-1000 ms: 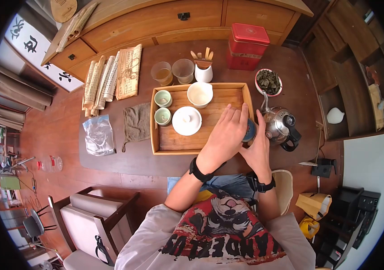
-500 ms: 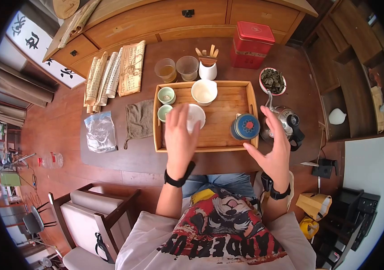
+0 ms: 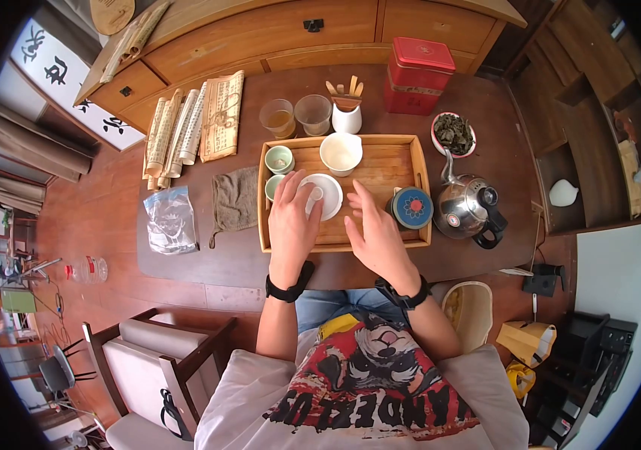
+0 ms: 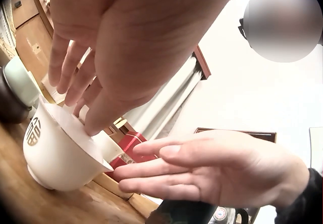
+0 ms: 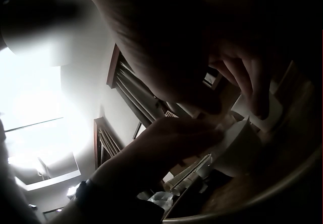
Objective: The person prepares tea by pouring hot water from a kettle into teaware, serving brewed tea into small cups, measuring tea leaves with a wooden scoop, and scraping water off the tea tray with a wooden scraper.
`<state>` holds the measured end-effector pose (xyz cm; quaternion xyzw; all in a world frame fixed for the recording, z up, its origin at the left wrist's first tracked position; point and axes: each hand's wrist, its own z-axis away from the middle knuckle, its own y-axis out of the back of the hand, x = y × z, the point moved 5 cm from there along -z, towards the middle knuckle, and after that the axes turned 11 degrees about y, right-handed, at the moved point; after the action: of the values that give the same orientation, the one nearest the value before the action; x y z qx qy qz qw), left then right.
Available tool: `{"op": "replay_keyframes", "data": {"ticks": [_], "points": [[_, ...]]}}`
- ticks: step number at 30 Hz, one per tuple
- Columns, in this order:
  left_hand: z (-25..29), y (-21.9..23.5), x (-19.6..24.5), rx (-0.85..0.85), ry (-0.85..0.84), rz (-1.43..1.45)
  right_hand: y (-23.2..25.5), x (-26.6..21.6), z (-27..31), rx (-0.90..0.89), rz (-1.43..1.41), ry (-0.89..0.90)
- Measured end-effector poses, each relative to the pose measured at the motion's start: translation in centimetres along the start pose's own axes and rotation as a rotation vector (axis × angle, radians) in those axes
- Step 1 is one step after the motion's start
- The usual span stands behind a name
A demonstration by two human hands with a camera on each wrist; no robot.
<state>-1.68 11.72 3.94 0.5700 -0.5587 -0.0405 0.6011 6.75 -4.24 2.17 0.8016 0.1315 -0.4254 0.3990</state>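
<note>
The left hand [image 3: 293,225] is over the left side of a white lidded bowl [image 3: 330,201] on the wooden tray [image 3: 419,161]. Its fingers slope down around the lid knob in the left wrist view; whether they touch the lid of the bowl [image 4: 63,151] is unclear. Just right of the bowl hovers the right hand [image 3: 382,241], fingers extended and holding nothing. A blue round tin [image 3: 413,208] stands at the tray's right end. Two pale green cups [image 3: 279,158] and a white pitcher [image 3: 341,153] are behind the bowl. The right wrist view is dark.
A steel kettle [image 3: 464,204] stands right of the tray, below a dish of leaves [image 3: 453,135]. Behind are plastic cups [image 3: 313,112], a tool holder [image 3: 346,118] and a red tin [image 3: 419,75]. Left lie a cloth [image 3: 235,197], plastic bag [image 3: 170,217] and paper rolls [image 3: 178,135].
Both hands were together at the blue tin, then parted. The left hand moved left to the lidded bowl; the right hand has since come left from beside the kettle. The tin stays on the tray.
</note>
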Motion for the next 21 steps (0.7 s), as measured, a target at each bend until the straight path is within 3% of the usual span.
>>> {"op": "replay_keyframes", "data": {"ticks": [6,8,11,21], "points": [[-0.4,0.3,0.7,-0.091,-0.053,-0.045,-2.1,2.9,0.1,0.002,-0.18,-0.063],[-0.4,-0.1,1.0,-0.211,-0.111,-0.079,-2.0,3.0,0.0,0.004,-0.215,-0.049],[-0.7,-0.8,0.5,-0.264,-0.016,-0.082,-2.0,2.9,-0.2,-0.009,-0.249,-0.041],[0.0,-1.6,1.7,-0.234,-0.048,-0.054,0.0,1.4,0.6,-0.027,-0.361,-0.069]]}}
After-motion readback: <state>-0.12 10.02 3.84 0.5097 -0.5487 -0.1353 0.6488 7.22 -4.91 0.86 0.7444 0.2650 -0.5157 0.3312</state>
